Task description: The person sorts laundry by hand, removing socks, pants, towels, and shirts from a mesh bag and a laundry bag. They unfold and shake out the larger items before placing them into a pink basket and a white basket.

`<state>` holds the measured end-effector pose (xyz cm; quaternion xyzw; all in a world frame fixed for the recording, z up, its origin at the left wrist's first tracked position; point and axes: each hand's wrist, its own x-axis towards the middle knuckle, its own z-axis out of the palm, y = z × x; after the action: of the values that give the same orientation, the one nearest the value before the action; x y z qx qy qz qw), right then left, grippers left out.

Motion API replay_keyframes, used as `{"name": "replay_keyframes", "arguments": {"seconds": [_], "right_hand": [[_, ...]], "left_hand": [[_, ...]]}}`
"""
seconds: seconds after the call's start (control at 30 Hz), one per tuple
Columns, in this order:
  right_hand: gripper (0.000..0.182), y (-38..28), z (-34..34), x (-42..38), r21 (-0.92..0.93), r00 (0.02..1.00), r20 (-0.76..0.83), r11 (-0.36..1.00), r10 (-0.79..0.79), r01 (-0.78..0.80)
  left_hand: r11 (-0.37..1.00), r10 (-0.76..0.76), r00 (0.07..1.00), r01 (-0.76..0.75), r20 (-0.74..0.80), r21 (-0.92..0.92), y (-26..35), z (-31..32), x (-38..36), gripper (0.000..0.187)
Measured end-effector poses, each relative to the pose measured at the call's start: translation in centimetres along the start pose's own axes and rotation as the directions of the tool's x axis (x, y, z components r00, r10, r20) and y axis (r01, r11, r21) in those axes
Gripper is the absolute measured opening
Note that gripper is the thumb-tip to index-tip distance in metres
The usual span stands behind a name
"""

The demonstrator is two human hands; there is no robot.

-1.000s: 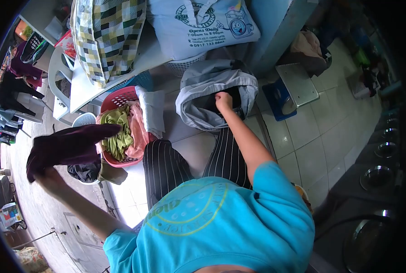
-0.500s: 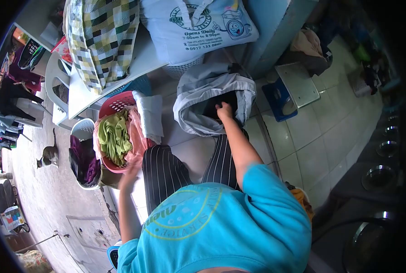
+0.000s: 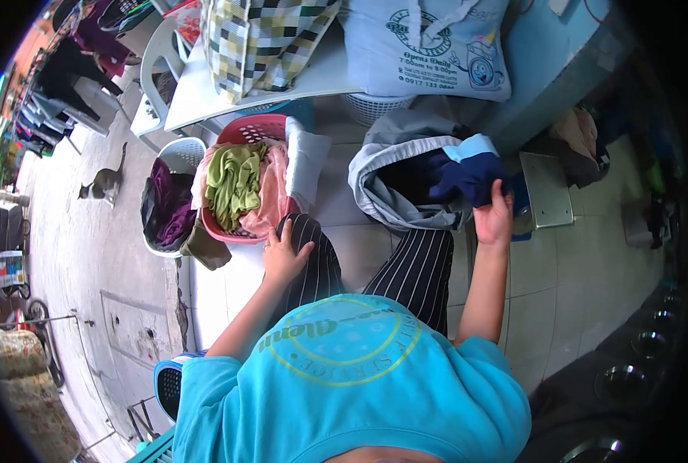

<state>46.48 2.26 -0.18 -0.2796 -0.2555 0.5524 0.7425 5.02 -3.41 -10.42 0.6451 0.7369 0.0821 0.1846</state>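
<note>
My right hand [image 3: 495,219] grips a navy garment with a light-blue band [image 3: 477,176] at the right rim of a grey laundry bag [image 3: 382,166]. Part of the garment still lies inside the bag's wide mouth, over dark contents. My left hand [image 3: 284,255] rests on my left knee, fingers spread, with nothing in it. Just beyond that hand stands a red laundry basket [image 3: 232,137], holding a green cloth [image 3: 236,181] and a pink cloth [image 3: 276,181]. A white cloth [image 3: 305,162] hangs over the basket's right side.
A white basket [image 3: 182,154] with dark and purple clothes [image 3: 166,204] stands left of the red one. Behind them, a white table [image 3: 197,100] bears a checkered bag [image 3: 271,42] and a printed bag [image 3: 429,58]. A cat [image 3: 105,185] is on the pavement; a metal-topped stool [image 3: 546,189] stands at right.
My right hand has come out of the bag and moved right, drawing up the navy garment. My left hand has settled on my knee. The view has shifted, so things appear farther right.
</note>
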Motion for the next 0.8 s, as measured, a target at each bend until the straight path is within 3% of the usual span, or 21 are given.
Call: {"name": "replay_keyframes", "arguments": {"seconds": [0.1, 0.17, 0.23, 0.3, 0.37, 0.4, 0.43, 0.47, 0.5, 0.53, 0.57, 0.6, 0.63, 0.67, 0.7, 0.73, 0.8], "right_hand": [[0.041, -2.5, 3.0, -0.3, 0.005, 0.992, 0.043, 0.993, -0.120, 0.120], [0.044, -5.4, 5.1, 0.0, 0.079, 0.953, 0.193, 0.972, -0.234, 0.222], [0.046, -8.1, 7.2, 1.5, 0.413, 0.826, 0.436, 0.894, -0.359, 0.171], [0.051, -10.0, 11.8, 2.5, 0.509, 0.710, 0.538, 0.846, -0.454, 0.155], [0.052, -10.6, 14.8, 3.4, 0.478, 0.600, 0.661, 0.869, -0.451, 0.126], [0.051, -10.3, 15.8, 3.8, 0.350, 0.578, 0.690, 0.900, -0.435, 0.259], [0.052, -9.1, 17.5, 3.2, 0.378, 0.635, 0.685, 0.920, -0.356, 0.107], [0.052, -7.3, 19.6, 2.0, 0.372, 0.633, 0.687, 0.921, -0.358, 0.117], [0.027, -5.1, 21.7, 0.2, 0.127, 0.770, 0.598, 0.974, -0.225, 0.186], [0.003, -3.3, 23.5, -1.5, -0.130, 0.885, 0.450, 0.971, -0.122, 0.200], [0.009, -2.3, 24.9, -3.2, -0.420, 0.808, 0.579, 0.890, 0.112, 0.177], [0.015, 0.9, 25.8, -4.1, -0.374, 0.659, 0.752, 0.840, 0.026, 0.393], [0.022, 2.6, 25.6, -5.3, -0.509, 0.524, 0.827, 0.665, 0.203, 0.546], [0.028, 6.1, 24.8, -6.2, -0.394, 0.359, 0.910, 0.693, 0.205, 0.603], [0.025, 8.1, 23.9, -8.5, -0.332, 0.223, 0.941, 0.556, 0.256, 0.762], [0.037, 8.8, 23.3, -8.7, -0.298, 0.235, 0.954, 0.507, 0.186, 0.809], [0.069, 9.0, 21.1, -7.8, -0.415, 0.399, 0.908, 0.378, 0.124, 0.828]], "left_hand": [[1.000, -0.023, 1.000, 0.023, 0.016, -0.008, 0.1, -0.3, -0.1, 0.081], [1.000, -0.012, 1.000, 0.011, 0.000, -0.016, -0.2, 0.1, 0.0, 0.081], [1.000, 0.011, 1.000, -0.011, -0.012, -0.025, -0.5, 0.3, -0.1, 0.081], [1.000, -0.006, 1.000, 0.006, 0.005, -0.011, -0.5, 0.4, 0.1, 0.083], [1.000, -0.008, 1.000, 0.008, 0.020, 0.002, -0.2, 0.3, 0.0, 0.083], [0.999, -0.025, 0.999, 0.024, 0.036, 0.022, 0.0, 0.2, 0.0, 0.084], [1.000, -0.024, 0.998, 0.023, 0.063, 0.017, 0.3, -0.1, 0.1, 0.094], [1.000, -0.013, 0.998, 0.012, 0.064, 0.011, 1.1, -1.0, -0.1, 0.094], [0.956, 0.231, 0.972, -0.233, -0.033, -0.178, 2.1, -2.3, -0.2, 0.102], [0.819, 0.438, 0.883, -0.469, -0.168, -0.331, 3.0, -3.2, 0.0, 0.109], [0.577, 0.508, 0.818, -0.556, -0.270, -0.599, 4.4, -3.2, 0.5, 0.123], [0.564, 0.664, 0.748, -0.514, -0.015, -0.646, 3.7, -3.4, 1.1, 0.106], [0.560, 0.671, 0.741, -0.516, -0.010, -0.648, 3.0, -3.7, 1.2, 0.106], [0.624, 0.577, 0.817, -0.447, -0.009, -0.641, 2.3, -4.1, 1.3, 0.096], [0.676, 0.480, 0.877, -0.376, -0.008, -0.634, 1.7, -4.6, 1.4, 0.086], [0.722, 0.367, 0.930, -0.294, -0.013, -0.626, 1.0, -5.2, 1.5, 0.076], [0.780, 0.128, 0.991, -0.118, -0.029, -0.614, 0.0, -6.5, 1.5, 0.057]]}}
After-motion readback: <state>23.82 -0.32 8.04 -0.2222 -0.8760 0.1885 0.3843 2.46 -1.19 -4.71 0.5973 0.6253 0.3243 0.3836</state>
